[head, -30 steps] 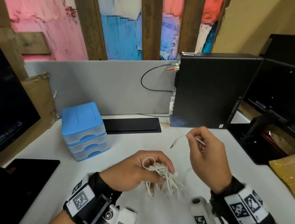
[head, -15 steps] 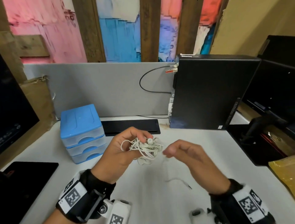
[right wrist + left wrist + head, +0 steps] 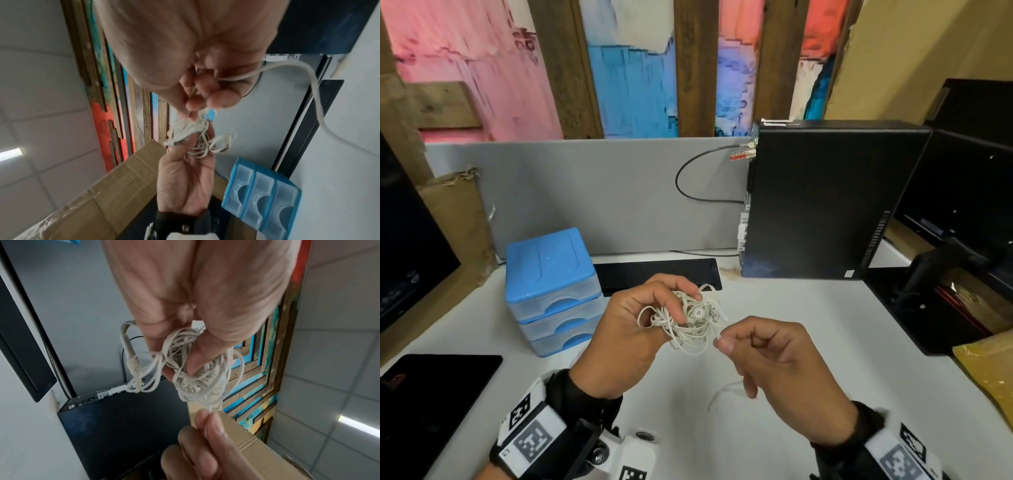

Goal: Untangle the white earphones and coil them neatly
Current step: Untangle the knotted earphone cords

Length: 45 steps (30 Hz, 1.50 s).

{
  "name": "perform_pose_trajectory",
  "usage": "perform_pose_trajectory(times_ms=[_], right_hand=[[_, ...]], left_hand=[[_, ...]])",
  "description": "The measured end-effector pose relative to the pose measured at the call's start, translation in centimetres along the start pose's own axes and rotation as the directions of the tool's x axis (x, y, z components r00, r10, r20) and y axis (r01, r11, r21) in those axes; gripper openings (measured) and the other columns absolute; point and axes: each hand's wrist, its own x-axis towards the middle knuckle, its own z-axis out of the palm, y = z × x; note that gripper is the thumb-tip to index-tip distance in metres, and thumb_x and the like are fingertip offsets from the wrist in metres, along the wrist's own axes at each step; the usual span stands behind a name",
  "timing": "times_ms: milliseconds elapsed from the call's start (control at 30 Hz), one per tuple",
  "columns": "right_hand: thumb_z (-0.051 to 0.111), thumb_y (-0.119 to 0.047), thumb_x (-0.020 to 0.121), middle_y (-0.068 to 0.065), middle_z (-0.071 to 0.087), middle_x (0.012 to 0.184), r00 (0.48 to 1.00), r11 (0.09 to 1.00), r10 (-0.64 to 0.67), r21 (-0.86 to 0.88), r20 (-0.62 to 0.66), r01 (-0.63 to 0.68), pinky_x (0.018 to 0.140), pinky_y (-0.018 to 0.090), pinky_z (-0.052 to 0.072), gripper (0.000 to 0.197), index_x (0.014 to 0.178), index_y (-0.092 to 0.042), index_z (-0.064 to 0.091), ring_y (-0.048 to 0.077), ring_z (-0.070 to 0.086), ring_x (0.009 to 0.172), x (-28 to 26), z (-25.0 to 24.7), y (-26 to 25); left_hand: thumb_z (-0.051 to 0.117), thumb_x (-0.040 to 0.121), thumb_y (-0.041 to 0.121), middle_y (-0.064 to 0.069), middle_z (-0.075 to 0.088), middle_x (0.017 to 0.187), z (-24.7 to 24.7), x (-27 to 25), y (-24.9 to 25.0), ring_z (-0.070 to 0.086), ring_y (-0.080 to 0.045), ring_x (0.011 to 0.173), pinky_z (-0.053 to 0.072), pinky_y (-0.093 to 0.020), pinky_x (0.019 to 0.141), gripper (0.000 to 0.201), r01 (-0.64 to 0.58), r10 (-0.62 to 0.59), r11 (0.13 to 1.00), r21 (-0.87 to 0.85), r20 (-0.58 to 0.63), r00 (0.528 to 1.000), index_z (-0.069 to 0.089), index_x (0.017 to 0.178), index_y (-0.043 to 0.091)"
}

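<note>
The right hand (image 3: 774,356) pinches one strand at the tangle's edge between thumb and forefinger. The left hand (image 3: 633,329) curls around one knotted bundle of white earphones (image 3: 688,322), held above the white desk (image 3: 791,308). Behind stand one blue three-drawer organizer (image 3: 551,291) and one black computer tower (image 3: 822,198).

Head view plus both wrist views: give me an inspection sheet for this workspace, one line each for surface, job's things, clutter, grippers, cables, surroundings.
Surface: white desk, held things above it.
Job's things: tangled white earphones, bunched in a knot, one earbud facing up.
Clutter: blue plastic three-drawer organiser; flat black slab behind the hands; black pad at near left; yellow padded envelope at right.
Grippers: left hand holds the knot; right hand pinches a strand at the knot's edge, loose end trailing below.
Cables: thin black cable looping into the black computer tower.
Surroundings: grey partition panel; painted wooden wall behind; dark monitors at both sides.
</note>
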Motion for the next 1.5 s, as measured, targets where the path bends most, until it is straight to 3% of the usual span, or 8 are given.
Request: perform_pose_trajectory(times_ms=[300,533,700,900,1067,1267,1400,1500], right_hand=[[0.072,-0.014,0.088,0.027,0.047,0.063,0.966,0.987,-0.122,-0.126,-0.229,0.095,0.062,0.025,0.041,0.013,0.078,-0.019,0.078,0.019,0.043,0.060,0.3,-0.3,0.7],[0.069,-0.009,0.090,0.001,0.043,0.048,0.955,0.971,-0.208,-0.166,-0.211,0.175,0.052,0.024,0.034,0.021,0.085,-0.027,0.078,0.019,0.032,0.046,0.3,-0.6,1.2],[0.070,-0.024,0.091,0.033,0.063,0.075,0.950,0.947,-0.275,-0.214,-0.148,0.241,0.058,0.047,0.045,0.011,0.088,-0.032,0.077,0.049,0.051,0.059,0.4,-1.0,1.2],[0.067,-0.012,0.091,-0.003,0.070,0.074,0.945,0.932,-0.321,-0.196,-0.058,0.305,0.060,0.028,0.044,0.015,0.091,-0.023,0.078,0.019,0.051,0.058,0.3,-0.9,1.1],[0.063,-0.008,0.094,0.004,0.077,0.092,0.977,0.963,-0.201,-0.168,0.075,0.211,0.076,0.033,0.056,0.019,0.099,-0.014,0.079,0.024,0.071,0.084,0.7,-1.7,0.7],[0.065,-0.028,0.094,0.023,0.069,0.076,0.980,0.935,-0.197,-0.293,0.037,0.199,0.066,0.051,0.053,0.014,0.095,-0.028,0.079,0.046,0.061,0.069,0.9,-2.1,1.1],[0.060,-0.004,0.096,-0.005,0.063,0.061,0.961,0.842,-0.256,-0.465,0.104,0.274,0.055,0.011,0.038,0.023,0.093,-0.020,0.077,0.006,0.049,0.047,0.6,-2.8,0.7],[0.055,-0.001,0.092,-0.017,0.058,0.063,0.933,0.662,-0.306,-0.661,0.191,0.353,0.055,0.009,0.034,0.024,0.087,-0.017,0.072,0.003,0.050,0.053,0.5,-2.9,-0.1]], left_hand=[[0.081,0.065,0.016,-0.024,0.063,0.112,1.4,-0.7,0.2,0.059,-0.037,0.094,0.048,-0.067,0.086,0.031,0.260,-0.257,0.963,-0.065,0.047,0.965,0.067,0.093,0.014],[0.068,0.078,0.017,-0.018,0.070,0.097,1.7,-0.6,1.2,0.067,-0.027,0.082,0.059,-0.039,0.069,0.015,0.446,-0.437,0.861,-0.244,0.092,0.895,0.070,0.090,0.008],[0.064,0.087,0.028,-0.012,0.072,0.088,2.7,-0.5,1.9,0.068,-0.020,0.071,0.058,-0.034,0.061,0.022,0.456,-0.465,0.871,-0.183,-0.005,0.886,0.065,0.094,0.007],[0.064,0.081,0.032,-0.012,0.073,0.076,3.5,-0.9,1.9,0.069,-0.019,0.062,0.057,-0.032,0.055,0.030,0.472,-0.477,0.877,-0.089,-0.053,0.877,0.058,0.088,0.004],[0.068,0.081,0.033,-0.018,0.074,0.084,4.0,-1.1,1.6,0.065,-0.023,0.057,0.053,-0.030,0.047,0.036,0.489,-0.494,0.869,-0.079,-0.075,0.866,0.054,0.096,0.003],[0.074,0.074,0.027,-0.025,0.072,0.096,3.8,-0.9,1.3,0.066,-0.024,0.063,0.054,-0.032,0.052,0.036,0.507,-0.521,0.850,-0.142,-0.089,0.849,0.051,0.094,0.008],[0.075,0.071,0.019,-0.020,0.072,0.093,3.6,-0.9,1.2,0.066,-0.024,0.066,0.057,-0.039,0.063,0.026,0.527,-0.539,0.834,-0.163,-0.036,0.841,0.061,0.090,0.009],[0.077,0.073,0.012,-0.020,0.072,0.091,3.4,-0.9,1.0,0.065,-0.024,0.065,0.056,-0.042,0.071,0.020,0.545,-0.555,0.821,-0.171,-0.010,0.832,0.064,0.088,0.011]])
